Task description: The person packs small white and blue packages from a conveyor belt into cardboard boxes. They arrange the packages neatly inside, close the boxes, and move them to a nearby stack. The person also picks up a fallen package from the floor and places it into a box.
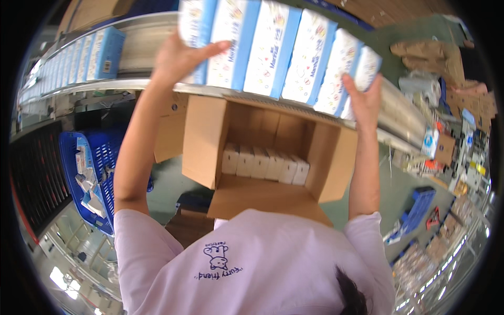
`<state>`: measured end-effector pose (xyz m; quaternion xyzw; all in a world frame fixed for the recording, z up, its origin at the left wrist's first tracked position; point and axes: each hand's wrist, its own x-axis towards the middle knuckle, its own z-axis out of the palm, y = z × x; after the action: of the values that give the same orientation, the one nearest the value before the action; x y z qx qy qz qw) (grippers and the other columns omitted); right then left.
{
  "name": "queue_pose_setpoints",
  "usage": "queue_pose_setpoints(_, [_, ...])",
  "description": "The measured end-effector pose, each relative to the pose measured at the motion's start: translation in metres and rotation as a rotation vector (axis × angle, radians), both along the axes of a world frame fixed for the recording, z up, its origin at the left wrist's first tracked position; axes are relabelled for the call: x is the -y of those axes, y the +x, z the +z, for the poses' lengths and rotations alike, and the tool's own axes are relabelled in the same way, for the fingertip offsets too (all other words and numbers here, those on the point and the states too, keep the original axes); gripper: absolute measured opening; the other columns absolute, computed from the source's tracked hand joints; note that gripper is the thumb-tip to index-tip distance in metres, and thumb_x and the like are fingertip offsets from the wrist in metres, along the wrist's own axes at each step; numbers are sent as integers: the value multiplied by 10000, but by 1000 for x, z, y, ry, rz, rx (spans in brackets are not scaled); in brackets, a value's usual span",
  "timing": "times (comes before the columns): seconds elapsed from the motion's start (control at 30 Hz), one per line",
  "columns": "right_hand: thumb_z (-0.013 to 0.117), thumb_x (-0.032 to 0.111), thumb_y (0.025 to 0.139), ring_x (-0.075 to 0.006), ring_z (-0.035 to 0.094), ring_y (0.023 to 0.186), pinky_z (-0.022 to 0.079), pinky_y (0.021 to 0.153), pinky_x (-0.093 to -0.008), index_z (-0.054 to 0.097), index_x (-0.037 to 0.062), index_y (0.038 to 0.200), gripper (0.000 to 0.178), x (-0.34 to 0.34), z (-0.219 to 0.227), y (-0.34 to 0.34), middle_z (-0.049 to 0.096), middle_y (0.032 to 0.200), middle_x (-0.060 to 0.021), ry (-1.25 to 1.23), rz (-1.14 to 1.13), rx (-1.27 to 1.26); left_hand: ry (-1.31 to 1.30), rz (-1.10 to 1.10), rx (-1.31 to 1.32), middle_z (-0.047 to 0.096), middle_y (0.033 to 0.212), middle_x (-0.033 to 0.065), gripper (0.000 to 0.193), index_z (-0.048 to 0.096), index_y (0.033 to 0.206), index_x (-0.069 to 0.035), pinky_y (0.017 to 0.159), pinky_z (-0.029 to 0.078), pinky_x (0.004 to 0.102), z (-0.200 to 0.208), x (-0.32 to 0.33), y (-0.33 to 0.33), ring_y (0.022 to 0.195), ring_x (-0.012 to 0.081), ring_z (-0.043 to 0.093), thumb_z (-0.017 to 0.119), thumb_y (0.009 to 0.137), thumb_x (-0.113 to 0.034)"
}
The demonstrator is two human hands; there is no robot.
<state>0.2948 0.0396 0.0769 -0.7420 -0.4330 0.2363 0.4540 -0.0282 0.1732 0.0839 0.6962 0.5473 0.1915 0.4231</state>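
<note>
Together, the left hand (181, 55) and right hand (362, 97) clamp a row of blue-and-white packs (278, 50) by its ends, keeping it intact above the open carton (262, 152), already partly filled.

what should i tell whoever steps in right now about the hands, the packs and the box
Left hand and right hand press on the two ends of a row of blue-and-white packs, held above the conveyor.
Open cardboard box sits below, flaps out, with one row of white packs at its bottom.
Done: one layer packed.
Left: the held row is not yet in the box; more packs wait on the conveyor at left.
</note>
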Motion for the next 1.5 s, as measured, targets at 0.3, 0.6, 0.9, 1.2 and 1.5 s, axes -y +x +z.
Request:
queue_pose_setpoints(0.3, [807,192,573,-234,506,1041,420,893,-366,230,-25,1294,949,188,15,-30,491,1137,-149,-108,-47,-18,50,167,365,529,1102,196,1003,268,1226,78,827,490,362,-1,197,6,956,273,584,887,500,-232])
queue_pose_setpoints(0.6, [614,594,706,-403,559,961,489,774,-416,221,-118,1279,995,189,-165,-48,494,1096,-333,-1042,252,282,-296,-149,-635,412,1186,338,1105,273,1228,160,846,456,417,-179,214,46,1056,413,497,697,585,-633])
queue_pose_setpoints(0.9, [758,608,459,-383,244,1302,246,1029,-501,254,211,1395,1134,135,-202,-22,232,1442,-152,-1220,937,169,-378,-959,-557,343,1382,135,1104,352,1346,-205,935,307,580,-230,175,64,1226,416,330,795,400,-561])
queue_pose_setpoints(1.2, [790,291,573,-343,364,1240,340,999,-403,332,71,1347,926,122,-133,-52,376,1345,-202,-797,873,318,-136,-609,-107,447,1278,171,853,472,1252,-67,901,426,392,-201,183,35,1116,283,491,790,565,-460])
queue_pose_setpoints(1.5, [599,189,841,-149,573,915,443,790,-279,555,27,1151,353,-3,9,-21,619,1015,-83,60,586,39,454,347,-354,584,1084,155,317,589,1039,12,831,452,330,10,-20,-219,986,243,565,592,833,-229])
